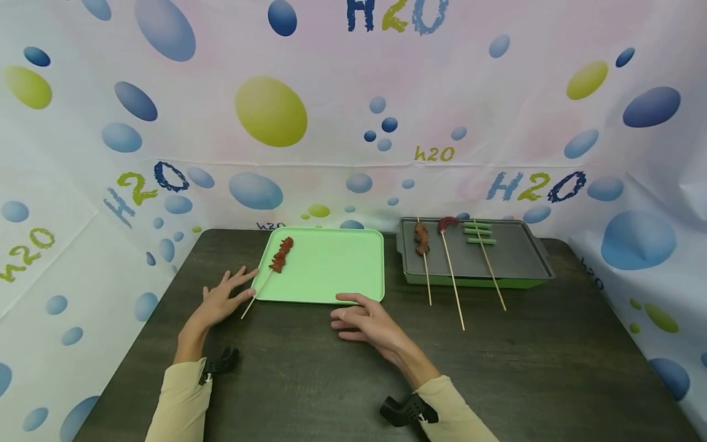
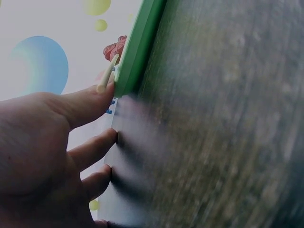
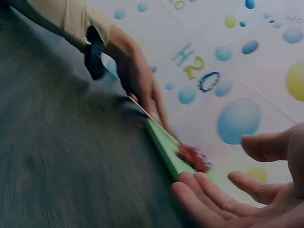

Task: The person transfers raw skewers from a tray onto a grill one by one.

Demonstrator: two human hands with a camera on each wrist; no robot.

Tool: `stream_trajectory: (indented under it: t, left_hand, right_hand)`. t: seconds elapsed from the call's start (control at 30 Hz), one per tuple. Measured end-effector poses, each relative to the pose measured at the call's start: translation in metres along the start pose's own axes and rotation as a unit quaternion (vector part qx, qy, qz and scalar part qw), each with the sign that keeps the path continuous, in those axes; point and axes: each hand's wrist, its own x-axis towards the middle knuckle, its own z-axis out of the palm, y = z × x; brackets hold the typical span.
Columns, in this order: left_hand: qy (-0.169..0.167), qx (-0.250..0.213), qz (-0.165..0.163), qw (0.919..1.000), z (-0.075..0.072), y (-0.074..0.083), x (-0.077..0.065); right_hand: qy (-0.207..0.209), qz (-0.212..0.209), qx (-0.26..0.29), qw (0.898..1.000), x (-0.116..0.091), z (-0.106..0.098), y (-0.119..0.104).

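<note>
Lying on the green tray [image 1: 337, 264], left side, is a red skewer [image 1: 280, 255], stick [image 1: 247, 310] poking off the corner. Left hand [image 1: 221, 301] is right by it, fingers spread; right hand [image 1: 371, 325] has its fingers loosely apart near the front edge.

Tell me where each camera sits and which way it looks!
Head: on the person's head, facing forward and down at the green tray, gray tray and tabletop; left hand, right hand and both sleeves show.
Left wrist: on the left wrist, looking past the left hand along the tabletop; only that hand shows.
Right wrist: on the right wrist, looking across the tabletop toward the green tray; right hand close up, left hand and sleeve beyond.
Both wrist views share the left hand, green tray and red meat skewer.
</note>
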Motion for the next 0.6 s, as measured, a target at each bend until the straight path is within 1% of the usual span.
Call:
stream_trajectory:
  t: [0.13, 0.27, 0.37, 0.5, 0.6]
  left_hand:
    - [0.000, -0.001, 0.000, 1.0000, 0.000, 0.000, -0.001]
    - [-0.001, 0.003, -0.004, 1.0000, 0.000, 0.000, -0.001]
    - [0.002, 0.012, -0.008, 0.9999, 0.000, -0.001, -0.001]
    - [0.003, 0.021, -0.010, 0.9997, 0.000, -0.002, 0.001]
    - [0.001, 0.020, -0.011, 0.9997, 0.000, -0.002, 0.001]
  right_hand:
    - [-0.014, 0.012, 0.050, 0.999, 0.021, 0.019, 0.006]
    - [-0.014, 0.031, 0.085, 0.996, 0.044, 0.040, 0.009]
    - [-0.021, 0.047, 0.107, 0.993, 0.061, 0.054, 0.012]
    - [-0.033, 0.070, 0.143, 0.987, 0.081, 0.068, 0.018]
    - [-0.029, 0.087, 0.177, 0.980, 0.092, 0.076, 0.023]
